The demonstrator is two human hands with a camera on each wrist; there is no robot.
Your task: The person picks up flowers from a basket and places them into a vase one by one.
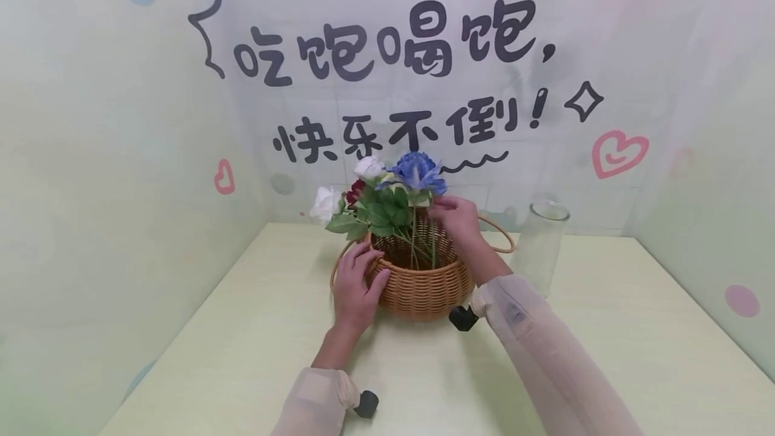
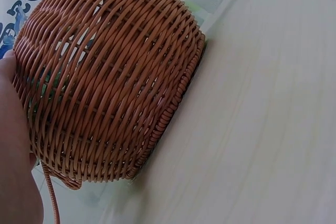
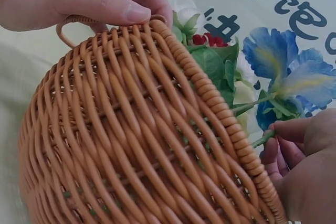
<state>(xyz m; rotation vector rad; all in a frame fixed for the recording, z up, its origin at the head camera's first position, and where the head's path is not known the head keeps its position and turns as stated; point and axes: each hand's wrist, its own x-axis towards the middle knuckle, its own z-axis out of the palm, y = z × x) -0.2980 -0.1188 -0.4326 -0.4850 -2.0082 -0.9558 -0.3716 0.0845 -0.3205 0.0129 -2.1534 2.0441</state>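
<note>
A round brown wicker basket (image 1: 424, 291) stands on the table with artificial flowers leaning inside it. My left hand (image 1: 357, 291) grips its near left rim, thumb on the outer weave and fingers over the edge. At the far right side, my right hand (image 1: 458, 223) pinches a green stem (image 3: 264, 138) just above the rim, close under the blue flowers (image 1: 416, 172). White roses (image 1: 327, 204), a dark red flower (image 1: 355, 192) and green leaves (image 1: 387, 210) spread toward the left. In the left wrist view the basket's woven side (image 2: 110, 77) hides most of the flowers.
A tall clear glass vase (image 1: 541, 247) stands right of the basket, near my right forearm. One loop handle (image 1: 499, 234) sticks out to the basket's right. Printed wall panels (image 1: 387, 52) enclose the pale table (image 1: 254, 335) at the back and both sides.
</note>
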